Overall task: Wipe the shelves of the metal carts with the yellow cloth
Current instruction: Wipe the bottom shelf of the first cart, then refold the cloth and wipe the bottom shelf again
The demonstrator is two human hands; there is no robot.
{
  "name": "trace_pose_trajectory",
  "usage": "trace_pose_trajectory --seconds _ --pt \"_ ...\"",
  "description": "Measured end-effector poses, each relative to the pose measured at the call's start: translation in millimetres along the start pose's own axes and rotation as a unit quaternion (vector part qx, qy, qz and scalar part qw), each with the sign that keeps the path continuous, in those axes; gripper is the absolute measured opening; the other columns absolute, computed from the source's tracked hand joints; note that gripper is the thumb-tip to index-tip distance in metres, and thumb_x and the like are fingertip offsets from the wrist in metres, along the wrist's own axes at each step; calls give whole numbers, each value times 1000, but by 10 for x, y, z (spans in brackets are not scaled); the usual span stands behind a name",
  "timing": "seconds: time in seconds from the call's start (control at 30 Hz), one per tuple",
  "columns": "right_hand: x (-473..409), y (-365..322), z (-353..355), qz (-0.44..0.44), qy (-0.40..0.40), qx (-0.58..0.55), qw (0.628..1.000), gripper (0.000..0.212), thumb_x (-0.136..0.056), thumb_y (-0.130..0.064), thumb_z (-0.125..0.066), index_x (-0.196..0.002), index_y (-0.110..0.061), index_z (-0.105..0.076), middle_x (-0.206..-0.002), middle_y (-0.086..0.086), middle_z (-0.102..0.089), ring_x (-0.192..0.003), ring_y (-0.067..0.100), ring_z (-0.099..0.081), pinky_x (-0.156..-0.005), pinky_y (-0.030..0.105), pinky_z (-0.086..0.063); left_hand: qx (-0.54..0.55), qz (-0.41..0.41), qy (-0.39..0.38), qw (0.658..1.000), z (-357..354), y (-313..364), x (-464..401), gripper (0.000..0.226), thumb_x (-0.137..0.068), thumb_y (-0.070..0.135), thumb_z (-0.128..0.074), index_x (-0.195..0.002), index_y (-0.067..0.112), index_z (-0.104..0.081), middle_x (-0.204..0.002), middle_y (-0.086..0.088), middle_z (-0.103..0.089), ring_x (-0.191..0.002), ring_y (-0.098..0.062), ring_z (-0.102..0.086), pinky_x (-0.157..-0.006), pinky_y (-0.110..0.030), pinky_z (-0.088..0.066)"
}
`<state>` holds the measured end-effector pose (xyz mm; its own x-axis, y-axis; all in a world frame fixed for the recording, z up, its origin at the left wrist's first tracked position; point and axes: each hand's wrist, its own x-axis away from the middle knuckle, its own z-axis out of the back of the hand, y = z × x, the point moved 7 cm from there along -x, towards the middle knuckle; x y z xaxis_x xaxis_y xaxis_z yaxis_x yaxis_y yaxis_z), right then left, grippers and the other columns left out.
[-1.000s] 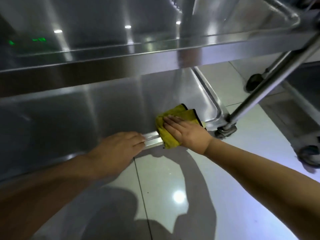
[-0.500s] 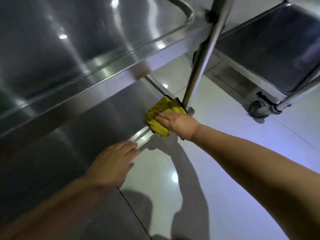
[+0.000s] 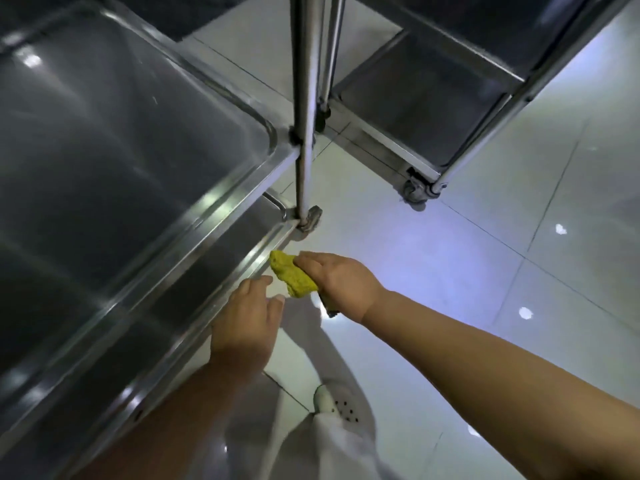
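Gripping bunched yellow cloth (image 3: 292, 277), right hand (image 3: 341, 282) holds it just off front rim of bottom shelf (image 3: 221, 261) of near cart (image 3: 138, 150), close to corner post (image 3: 304, 133). Left hand (image 3: 247, 320) released, fingers loosely extended near same rim, holding nothing. Second cart (image 3: 433, 98) stands beyond on tiled floor (image 3: 485, 271). White shoe (image 3: 337, 405) below hands.

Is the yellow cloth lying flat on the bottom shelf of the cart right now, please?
No, the right hand holds the bunched yellow cloth off the bottom shelf, beside its front rim.
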<state>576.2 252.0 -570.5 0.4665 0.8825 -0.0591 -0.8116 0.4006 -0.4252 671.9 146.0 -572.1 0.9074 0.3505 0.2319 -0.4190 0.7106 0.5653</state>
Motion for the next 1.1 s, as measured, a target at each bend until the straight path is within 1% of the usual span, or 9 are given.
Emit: trace_pose_trajectory --seconds 0.13,0.27,0.33,0.43,0.5,0.63,0.73,0.9,1.1 --pt "234 -446 831 -38 -15 -5 999 74 -44 11 -79 -115 -3 -62 -100 13 -68 -75 32 -67 -50 29 -52 53 45 7 998 633 625 271 36 -99 33 -40 -121 11 -58 -116 -8 -59 -106 -25 -56 -89 -39 -45" --pt "304 -872 1712 -60 -8 13 998 89 -22 5 -81 -108 -12 -62 -90 1 -69 -64 27 -64 -44 22 -46 152 114 -32 981 1353 1270 598 20 -99 30 -42 -87 22 -56 -81 8 -53 -82 -18 -54 -73 -31 -39" --pt "325 -1067 2123 -69 -4 20 997 88 -21 3 -81 -105 -15 -63 -85 -2 -69 -61 26 -62 -43 25 -47 212 139 -35 967 1728 1555 764 24 -98 30 -43 -77 24 -54 -79 7 -55 -79 -18 -53 -73 -32 -40" --pt "324 -1423 2762 -52 10 36 998 74 -30 4 -78 -100 -14 -67 -79 -1 -67 -60 26 -59 -48 25 -48 305 173 -29 936 2288 1947 999 27 -92 40 -49 -79 19 -61 -81 -7 -61 -79 -23 -54 -74 -35 -43" --pt "313 -1702 3227 -27 30 35 999 58 -43 1 -72 -99 -12 -68 -77 0 -66 -61 25 -57 -56 20 -43 346 173 -25 922 2644 2229 1141 25 -86 44 -55 -76 21 -60 -73 -2 -59 -72 -18 -53 -64 -29 -40" --pt "242 -2144 3905 30 21 51 998 47 -55 -1 -74 -99 -13 -66 -84 1 -66 -69 25 -58 -60 29 -48 393 173 -1 903 3277 2716 1369 20 -89 18 -64 -77 31 -54 -78 9 -62 -79 -10 -60 -74 -28 -47" --pt "130 -2354 4221 67 11 83 994 52 -56 -3 -75 -106 -12 -64 -92 3 -67 -72 27 -58 -64 35 -49 410 187 13 893 3660 2896 1518 23 -85 7 -65 -81 27 -55 -87 -1 -66 -88 -20 -63 -84 -38 -52" --pt "-100 -2789 4683 138 43 80 986 62 -62 -9 -75 -123 -10 -60 -108 3 -68 -77 26 -63 -64 31 -48 482 199 96 848 4149 2912 1685 26 -80 -13 -59 -86 12 -54 -88 -14 -66 -76 -21 -63 -61 -26 -51" --pt "-429 -3404 4843 230 0 65 971 93 -63 -37 -83 -140 -17 -36 -118 6 -65 -88 27 -66 -65 34 -53 495 212 240 807 4774 2698 2013 30 -84 -7 -58 -88 21 -51 -94 -9 -63 -83 -20 -61 -73 -35 -50"
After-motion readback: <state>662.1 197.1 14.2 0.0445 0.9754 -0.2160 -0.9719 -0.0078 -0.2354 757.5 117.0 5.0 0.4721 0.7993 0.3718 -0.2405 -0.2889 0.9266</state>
